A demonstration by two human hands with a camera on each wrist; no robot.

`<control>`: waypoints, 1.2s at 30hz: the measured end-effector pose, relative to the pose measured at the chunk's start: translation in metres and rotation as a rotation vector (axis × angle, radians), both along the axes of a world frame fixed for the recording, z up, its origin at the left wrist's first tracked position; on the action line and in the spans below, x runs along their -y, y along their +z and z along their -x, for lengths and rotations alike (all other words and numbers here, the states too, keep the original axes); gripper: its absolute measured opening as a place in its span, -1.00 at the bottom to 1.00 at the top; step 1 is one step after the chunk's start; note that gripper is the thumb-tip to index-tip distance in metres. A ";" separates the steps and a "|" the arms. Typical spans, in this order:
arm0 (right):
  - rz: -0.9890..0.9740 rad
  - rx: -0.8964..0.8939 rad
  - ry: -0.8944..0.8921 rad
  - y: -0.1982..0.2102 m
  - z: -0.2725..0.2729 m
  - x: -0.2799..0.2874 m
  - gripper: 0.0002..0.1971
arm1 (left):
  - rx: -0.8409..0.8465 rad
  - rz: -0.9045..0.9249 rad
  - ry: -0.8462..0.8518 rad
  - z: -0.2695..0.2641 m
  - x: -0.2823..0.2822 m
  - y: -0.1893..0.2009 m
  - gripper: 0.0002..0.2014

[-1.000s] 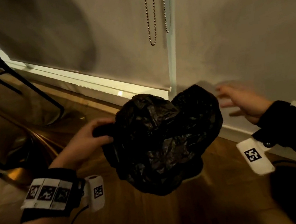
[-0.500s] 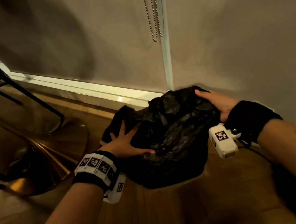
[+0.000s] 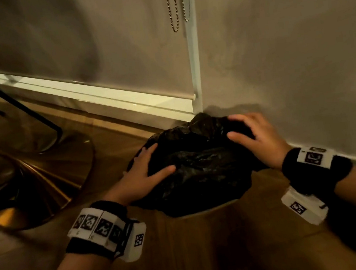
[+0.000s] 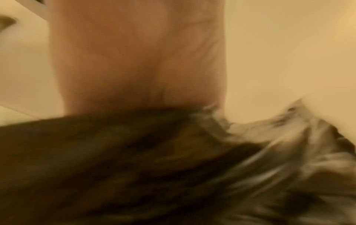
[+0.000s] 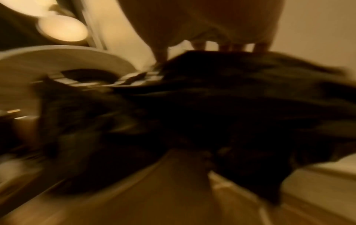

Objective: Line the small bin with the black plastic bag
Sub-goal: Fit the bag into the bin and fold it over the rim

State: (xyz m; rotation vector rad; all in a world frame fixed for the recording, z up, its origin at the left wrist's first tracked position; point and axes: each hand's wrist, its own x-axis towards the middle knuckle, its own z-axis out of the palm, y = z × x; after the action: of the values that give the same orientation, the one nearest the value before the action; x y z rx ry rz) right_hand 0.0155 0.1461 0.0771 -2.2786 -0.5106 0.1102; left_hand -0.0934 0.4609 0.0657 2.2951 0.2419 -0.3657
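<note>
The black plastic bag [image 3: 199, 166] is seen crumpled in a heap over the top of the small bin [image 3: 207, 209], of which only a pale strip of rim shows below the plastic, on the wooden floor [image 3: 187, 247] in the corner of the wall [image 3: 286, 52]. The left hand [image 3: 139, 178] is laid flat on the bag's left side with its fingers spread and straight, nothing being clasped, while the right hand [image 3: 256, 138] is set on the bag's far right part with fingers only gently bent over the plastic. A brass-coloured stand base [image 3: 42, 175] is seen to the left, well apart, and both wrist views are blurred.
</note>
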 end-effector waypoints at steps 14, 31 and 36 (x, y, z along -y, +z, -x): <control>0.017 0.173 0.684 -0.044 0.071 0.021 -0.73 | 0.546 -0.011 -0.026 0.084 0.027 -0.042 -0.74; 0.223 -0.127 0.480 -0.028 0.049 0.038 -0.84 | 0.093 -0.209 -0.085 0.099 -0.008 -0.052 -0.62; 0.082 0.027 0.262 -0.009 0.040 0.011 -0.47 | 0.596 -0.070 0.243 0.072 0.004 0.016 -0.80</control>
State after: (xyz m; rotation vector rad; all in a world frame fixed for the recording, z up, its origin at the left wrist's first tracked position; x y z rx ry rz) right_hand -0.0243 0.1355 0.0683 -2.2846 -0.8310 0.2336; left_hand -0.1649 0.4571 0.0818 2.2949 0.2257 0.4536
